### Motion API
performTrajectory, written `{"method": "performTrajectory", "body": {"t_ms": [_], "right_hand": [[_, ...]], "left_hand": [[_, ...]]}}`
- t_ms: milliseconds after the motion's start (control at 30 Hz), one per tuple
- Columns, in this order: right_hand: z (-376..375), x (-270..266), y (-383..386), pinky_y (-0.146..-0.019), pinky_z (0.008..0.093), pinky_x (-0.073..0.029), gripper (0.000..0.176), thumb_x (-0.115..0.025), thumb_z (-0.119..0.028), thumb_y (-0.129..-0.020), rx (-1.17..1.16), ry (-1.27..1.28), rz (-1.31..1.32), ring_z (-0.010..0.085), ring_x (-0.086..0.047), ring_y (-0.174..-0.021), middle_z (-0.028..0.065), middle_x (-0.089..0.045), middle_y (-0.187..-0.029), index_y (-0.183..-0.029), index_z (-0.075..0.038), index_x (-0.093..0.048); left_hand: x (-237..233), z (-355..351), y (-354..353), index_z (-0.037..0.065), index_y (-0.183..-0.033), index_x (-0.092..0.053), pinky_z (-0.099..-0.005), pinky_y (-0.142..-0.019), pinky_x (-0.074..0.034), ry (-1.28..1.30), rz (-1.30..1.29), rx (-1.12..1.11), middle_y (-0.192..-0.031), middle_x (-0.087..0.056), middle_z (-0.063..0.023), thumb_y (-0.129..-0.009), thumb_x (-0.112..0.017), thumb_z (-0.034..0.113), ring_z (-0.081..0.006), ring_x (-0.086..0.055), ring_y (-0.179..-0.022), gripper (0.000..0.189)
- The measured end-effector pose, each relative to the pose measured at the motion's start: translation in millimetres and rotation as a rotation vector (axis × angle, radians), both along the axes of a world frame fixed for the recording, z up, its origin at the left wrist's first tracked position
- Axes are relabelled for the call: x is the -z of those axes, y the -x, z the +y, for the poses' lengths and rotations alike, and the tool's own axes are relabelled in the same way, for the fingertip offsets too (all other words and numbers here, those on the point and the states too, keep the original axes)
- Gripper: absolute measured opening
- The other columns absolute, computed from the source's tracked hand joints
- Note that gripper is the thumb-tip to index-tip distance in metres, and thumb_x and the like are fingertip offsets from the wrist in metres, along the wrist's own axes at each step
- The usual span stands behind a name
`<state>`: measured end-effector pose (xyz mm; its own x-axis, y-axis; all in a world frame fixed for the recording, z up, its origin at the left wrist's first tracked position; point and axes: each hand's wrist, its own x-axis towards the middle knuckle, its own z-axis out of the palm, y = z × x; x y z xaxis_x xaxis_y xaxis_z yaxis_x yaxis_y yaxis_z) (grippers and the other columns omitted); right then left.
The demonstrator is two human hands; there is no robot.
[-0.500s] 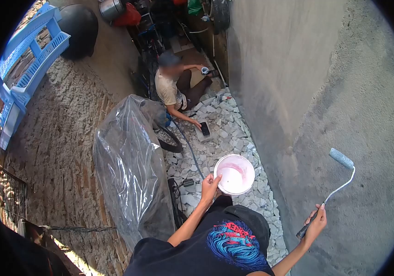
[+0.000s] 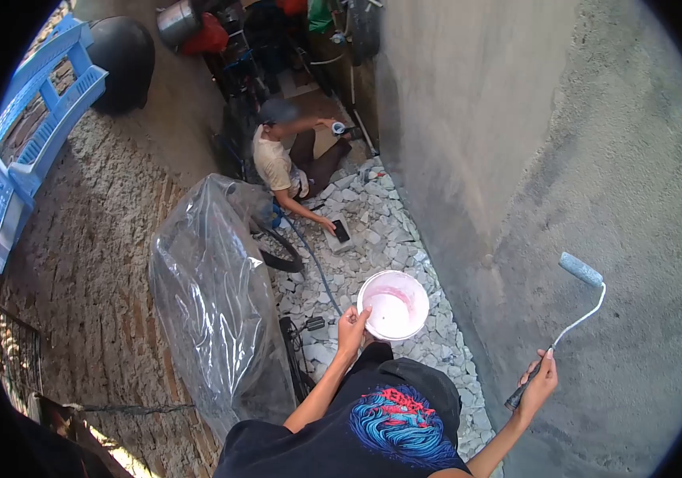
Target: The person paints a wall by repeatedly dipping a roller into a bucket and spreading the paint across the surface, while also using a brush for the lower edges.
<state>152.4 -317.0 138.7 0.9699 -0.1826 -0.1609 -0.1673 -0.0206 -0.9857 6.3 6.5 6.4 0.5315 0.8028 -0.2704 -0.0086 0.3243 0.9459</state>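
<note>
My left hand (image 2: 353, 328) grips the left rim of a white bucket (image 2: 411, 325) with pinkish-white residue inside. The bucket is held in front of my body, over broken stones. At the right, my right hand (image 2: 542, 381) is closed around the dark handle of a paint roller (image 2: 580, 269). The roller head points up and left, in front of the grey plastered wall (image 2: 635, 327). Whether it touches the wall cannot be made out.
Another person (image 2: 279, 159) sits on the rubble (image 2: 373, 231) ahead, one hand at a phone, the other near a small cup. Clear plastic sheeting (image 2: 209, 295) covers something at the left. A blue plastic rack (image 2: 54, 119) hangs at the upper left.
The whole view has shifted, so the seated person, sheeting, bucket and roller appear slightly further left. Both of my hands keep their holds.
</note>
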Motion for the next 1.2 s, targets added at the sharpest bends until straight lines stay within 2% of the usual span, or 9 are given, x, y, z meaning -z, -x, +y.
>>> {"method": "performTrajectory", "body": {"t_ms": [133, 300, 400, 467, 500, 667, 867, 1000, 1200], "right_hand": [[-6.2, -13.6, -1.0, -0.035, 0.0212, -0.032, 0.032, -0.048, -0.031, -0.099, 0.064, -0.073, -0.156, 0.0058, -0.041, -0.038, -0.0002, -0.045, -0.058, -0.096, 0.000, -0.057], [-43.7, -71.0, -15.7, -0.037, 0.0207, -0.033, 0.031, -0.048, -0.028, -0.099, 0.188, -0.002, -0.369, 0.0053, -0.043, -0.040, 0.0003, -0.047, -0.059, -0.094, 0.001, -0.058], [-56.8, -91.1, -30.7, -0.038, 0.0203, -0.033, 0.031, -0.048, -0.027, -0.099, 0.268, -0.027, -0.459, 0.0049, -0.044, -0.041, 0.0001, -0.047, -0.059, -0.094, 0.001, -0.059], [-64.0, -100.0, -35.6, -0.038, 0.0201, -0.033, 0.031, -0.048, -0.027, -0.099, 0.297, -0.053, -0.503, 0.0047, -0.044, -0.042, -0.0001, -0.047, -0.059, -0.094, 0.001, -0.059], [-67.2, -102.7, -36.4, -0.038, 0.0200, -0.033, 0.031, -0.048, -0.027, -0.099, 0.294, -0.020, -0.518, 0.0046, -0.044, -0.042, -0.0004, -0.047, -0.059, -0.094, 0.001, -0.059], [-71.8, -74.7, -42.9, -0.037, 0.0207, -0.034, 0.033, -0.046, -0.031, -0.100, 0.268, -0.013, -0.527, 0.0045, -0.041, -0.040, -0.0009, -0.044, -0.058, -0.095, 0.000, -0.057], [-51.6, 29.6, -30.8, -0.036, 0.0220, -0.034, 0.036, -0.046, -0.034, -0.100, 0.328, -0.107, -0.383, 0.0053, -0.041, -0.039, -0.0006, -0.044, -0.058, -0.087, -0.001, -0.054], [-48.2, 22.5, -37.2, -0.035, 0.0230, -0.034, 0.038, -0.046, -0.036, -0.099, 0.355, -0.158, -0.384, 0.0057, -0.040, -0.038, -0.0001, -0.043, -0.057, -0.085, -0.002, -0.052], [-52.7, -53.0, -73.3, -0.037, 0.0208, -0.033, 0.036, -0.047, -0.034, -0.099, 0.349, -0.230, -0.559, 0.0049, -0.042, -0.041, -0.0005, -0.044, -0.057, -0.083, -0.003, -0.052]], "left_hand": [[18.6, 1.5, 1.2, 0.014, -0.071, -0.044, -0.0189, -0.045, -0.032, -0.013, 0.075, 0.001, -0.061, -0.048, 0.0054, -0.089, -0.064, 0.021, -0.0022, -0.041, -0.050, 0.028], [19.0, -17.1, -2.4, 0.015, -0.075, -0.043, -0.0183, -0.044, -0.027, 0.066, -0.036, 0.029, -0.063, -0.046, 0.0063, -0.092, -0.059, 0.023, -0.0011, -0.038, -0.050, 0.025], [9.2, -13.5, -14.8, 0.013, -0.080, -0.047, -0.0179, -0.046, -0.029, 0.039, -0.006, 0.089, -0.071, -0.054, 0.0037, -0.092, -0.057, 0.026, -0.0015, -0.047, -0.057, 0.021], [20.1, -3.0, -12.2, 0.006, -0.095, -0.052, -0.0275, -0.070, -0.051, 0.055, -0.006, 0.204, -0.092, -0.061, -0.0055, -0.095, -0.052, 0.022, -0.0133, -0.062, -0.081, 0.016], [15.5, -6.2, -15.0, 0.005, -0.095, -0.051, -0.0284, -0.071, -0.051, 0.065, -0.008, 0.202, -0.093, -0.060, -0.0062, -0.095, -0.052, 0.023, -0.0142, -0.062, -0.083, 0.017], [7.2, -15.3, -25.5, 0.006, -0.091, -0.052, -0.0265, -0.067, -0.049, 0.046, -0.035, 0.189, -0.090, -0.059, -0.0048, -0.093, -0.055, 0.025, -0.0120, -0.060, -0.080, 0.019], [10.9, -15.0, -27.0, 0.006, -0.090, -0.049, -0.0265, -0.069, -0.050, 0.066, -0.035, 0.162, -0.091, -0.059, -0.0057, -0.092, -0.056, 0.025, -0.0136, -0.060, -0.081, 0.021], [12.2, -12.9, -30.5, 0.007, -0.088, -0.048, -0.0267, -0.069, -0.049, 0.075, -0.048, 0.181, -0.089, -0.058, -0.0052, -0.092, -0.056, 0.026, -0.0135, -0.060, -0.081, 0.022], [24.6, -4.0, -36.2, 0.007, -0.093, -0.050, -0.0289, -0.067, -0.050, 0.052, -0.030, 0.190, -0.092, -0.061, -0.0075, -0.092, -0.056, 0.026, -0.0161, -0.062, -0.083, 0.020]]}}
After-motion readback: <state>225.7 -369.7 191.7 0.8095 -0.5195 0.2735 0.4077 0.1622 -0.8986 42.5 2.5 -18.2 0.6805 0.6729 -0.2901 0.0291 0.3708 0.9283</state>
